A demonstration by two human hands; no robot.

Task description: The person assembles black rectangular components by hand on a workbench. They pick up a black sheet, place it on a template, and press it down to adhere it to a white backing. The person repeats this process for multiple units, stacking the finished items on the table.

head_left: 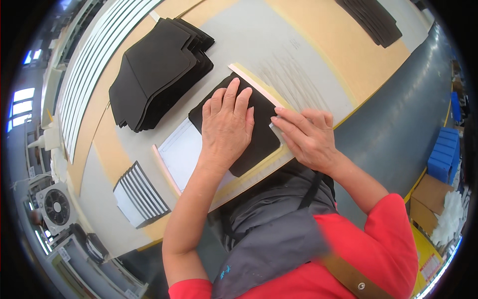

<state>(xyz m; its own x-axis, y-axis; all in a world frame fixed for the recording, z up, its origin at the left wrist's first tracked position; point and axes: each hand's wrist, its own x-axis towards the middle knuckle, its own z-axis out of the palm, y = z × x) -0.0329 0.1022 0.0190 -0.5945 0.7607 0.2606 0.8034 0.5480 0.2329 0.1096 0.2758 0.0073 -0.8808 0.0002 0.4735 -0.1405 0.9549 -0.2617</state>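
My left hand (226, 122) lies flat with fingers stretched out on a black, round-cornered sheet (256, 144). The sheet partly covers a white paper (181, 152) marked with thin lines. My right hand (308, 137) is at the sheet's right edge, its fingertips closed together. A small pale bit shows at those fingertips, too small to name. One pale pink strip (256, 85) runs along the sheet's far right side, reaching my right fingertips. Another pink strip (167, 170) borders the paper on the left.
A thick stack of black cut panels (154, 70) stands at the far left. Nearer lies a white piece with black strips (142, 194). Long white strips (99, 70) line the table's left side. More dark pieces (371, 20) lie far right. The table's edge (348, 117) runs beside my right hand.
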